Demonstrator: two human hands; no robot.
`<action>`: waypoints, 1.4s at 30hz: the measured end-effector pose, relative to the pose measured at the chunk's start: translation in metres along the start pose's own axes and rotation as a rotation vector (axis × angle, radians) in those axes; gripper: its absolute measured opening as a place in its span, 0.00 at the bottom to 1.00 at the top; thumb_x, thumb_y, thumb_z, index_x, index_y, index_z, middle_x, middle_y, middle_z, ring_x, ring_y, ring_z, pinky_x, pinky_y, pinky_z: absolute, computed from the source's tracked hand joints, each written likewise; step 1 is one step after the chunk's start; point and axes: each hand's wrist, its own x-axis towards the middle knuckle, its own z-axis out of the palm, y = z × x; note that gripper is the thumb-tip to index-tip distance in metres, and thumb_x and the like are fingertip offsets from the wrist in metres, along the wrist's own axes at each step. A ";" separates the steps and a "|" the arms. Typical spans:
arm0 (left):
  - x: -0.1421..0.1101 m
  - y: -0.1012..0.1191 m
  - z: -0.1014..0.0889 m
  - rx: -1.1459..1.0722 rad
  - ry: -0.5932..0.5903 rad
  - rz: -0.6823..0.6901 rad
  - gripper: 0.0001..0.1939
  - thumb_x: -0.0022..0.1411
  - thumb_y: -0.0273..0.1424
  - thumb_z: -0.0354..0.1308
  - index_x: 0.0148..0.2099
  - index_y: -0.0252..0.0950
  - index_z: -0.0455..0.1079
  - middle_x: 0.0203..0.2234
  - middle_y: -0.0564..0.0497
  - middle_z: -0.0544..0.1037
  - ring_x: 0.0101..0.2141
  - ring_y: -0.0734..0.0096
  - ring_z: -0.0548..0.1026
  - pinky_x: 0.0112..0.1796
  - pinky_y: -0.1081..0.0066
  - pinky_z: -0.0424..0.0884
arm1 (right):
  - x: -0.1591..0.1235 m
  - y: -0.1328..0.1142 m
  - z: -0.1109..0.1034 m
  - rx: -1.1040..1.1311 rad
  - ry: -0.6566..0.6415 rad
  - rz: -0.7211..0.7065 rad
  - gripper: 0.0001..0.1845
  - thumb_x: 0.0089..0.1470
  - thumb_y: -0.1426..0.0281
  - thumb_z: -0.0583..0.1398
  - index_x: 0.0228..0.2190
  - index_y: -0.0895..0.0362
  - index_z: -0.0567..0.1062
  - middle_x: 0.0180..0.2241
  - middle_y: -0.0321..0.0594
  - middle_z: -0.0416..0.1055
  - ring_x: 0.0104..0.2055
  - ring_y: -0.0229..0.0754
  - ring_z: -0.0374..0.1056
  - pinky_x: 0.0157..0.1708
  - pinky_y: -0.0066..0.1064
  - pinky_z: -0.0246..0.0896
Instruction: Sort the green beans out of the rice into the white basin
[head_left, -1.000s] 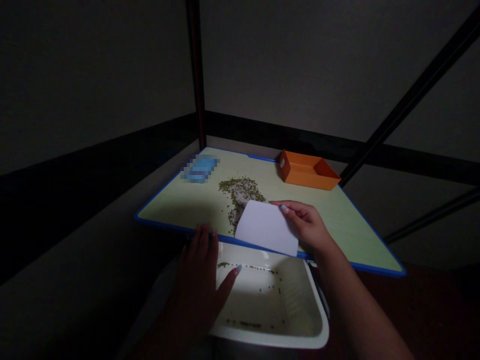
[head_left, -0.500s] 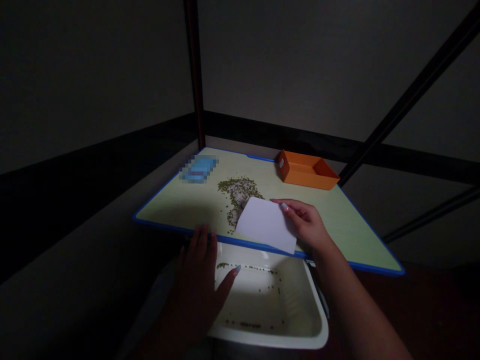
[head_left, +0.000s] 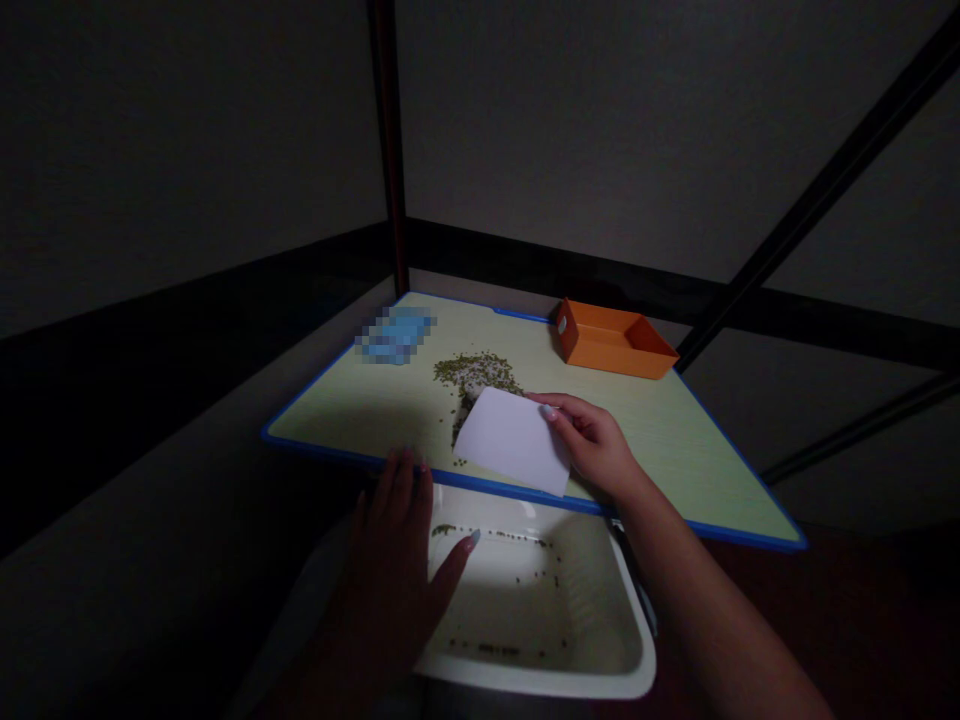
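A flat white scraper-like sheet [head_left: 516,442] is pinched along its right side by my right hand [head_left: 589,445], thumb on top. It tilts over the table's near edge, covering part of a pile of small green grains [head_left: 480,370] mixed with whitish ones. My left hand [head_left: 405,550] lies at the left side of a white basin [head_left: 637,650], fingers stretched out up to the table's blue edge and thumb spread over the basin. Whether its palm presses on the rim is hidden in shadow. Scattered grains lie on the basin floor.
The pale green table [head_left: 660,460] has a raised blue border. An orange tray [head_left: 619,345] stands at its back right, and a blurred-out blue object [head_left: 397,335] lies at the back left. Dark walls close in behind and to the left.
My right hand has moved the white sheet a little left and away from me, covering more of the near grains. My left hand holds its place.
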 end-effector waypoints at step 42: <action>-0.004 -0.005 0.008 0.098 0.121 0.086 0.35 0.66 0.46 0.46 0.66 0.25 0.56 0.65 0.26 0.61 0.64 0.41 0.61 0.53 0.43 0.72 | 0.001 0.002 0.004 -0.004 0.012 -0.026 0.18 0.61 0.58 0.58 0.44 0.55 0.81 0.45 0.45 0.81 0.45 0.46 0.76 0.45 0.38 0.69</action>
